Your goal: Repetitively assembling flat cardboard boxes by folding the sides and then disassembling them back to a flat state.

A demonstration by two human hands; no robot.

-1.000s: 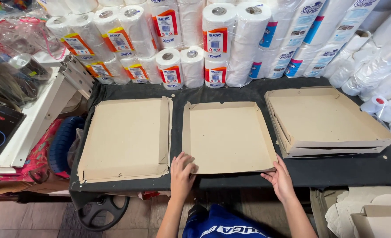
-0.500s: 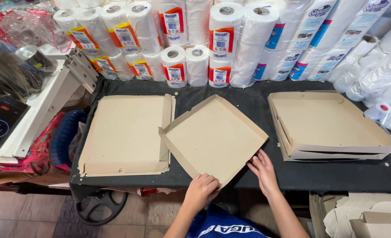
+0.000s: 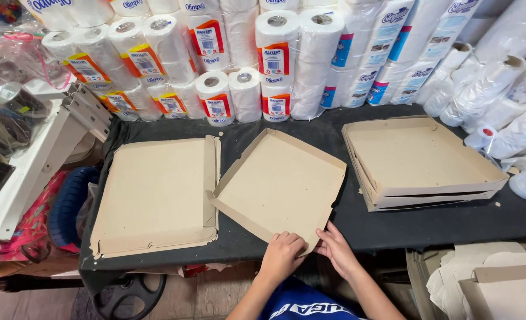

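A brown cardboard box tray (image 3: 280, 184) lies turned at an angle in the middle of the black table (image 3: 393, 222), one corner pointing at me. My left hand (image 3: 282, 253) rests curled on that near corner, pressing the cardboard down. My right hand (image 3: 336, 249) touches the same corner from the right, fingers stretched along its edge. To the left lies a stack of flat cardboard blanks (image 3: 156, 195). On the right stands a stack of folded box trays (image 3: 420, 163).
Packs and single rolls of toilet paper (image 3: 263, 65) line the back of the table, with plastic-wrapped rolls (image 3: 506, 101) at the right. A white shelf (image 3: 32, 160) stands on the left. Loose cardboard pieces (image 3: 494, 284) lie at the lower right, a wheel (image 3: 129, 296) below the table.
The middle tray has been rotated from square to diagonal. Both hands moved closer together onto its near corner.
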